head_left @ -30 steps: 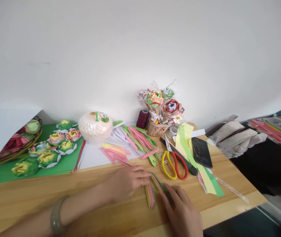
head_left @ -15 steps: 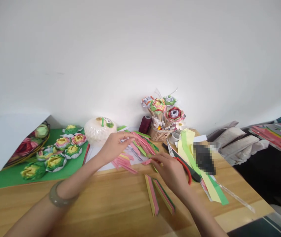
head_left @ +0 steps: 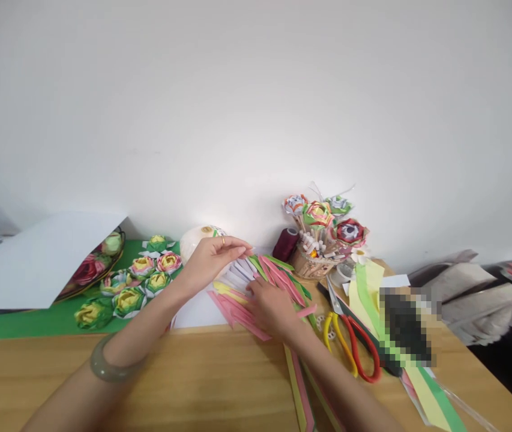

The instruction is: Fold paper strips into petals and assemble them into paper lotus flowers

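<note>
Folded paper strips in pink [head_left: 239, 312], white [head_left: 239, 274], yellow and green [head_left: 288, 264] lie in a loose pile on white paper. Over the back of the pile is my left hand [head_left: 213, 255], thumb and fingers pinched together; what sits between the fingertips is too small to make out. My right hand [head_left: 271, 306] reaches down onto the pile, fingers bent among the white and yellow strips; its fingertips are partly hidden. Layered yellow, pink and green strips [head_left: 299, 390] lie on the table, partly under my right forearm.
Scissors [head_left: 350, 339] with red and yellow handles lie right of the pile. Behind are a basket of paper flowers [head_left: 314, 264], a maroon thread spool [head_left: 285, 243] and a white round object [head_left: 192, 241]. Several folded flowers [head_left: 129, 301] rest on green sheet [head_left: 48, 324] at left.
The view has shifted, so objects appear further right. My right hand has moved left onto the white and yellow strips, uncovering the scissors. My left hand stays raised over the pile.
</note>
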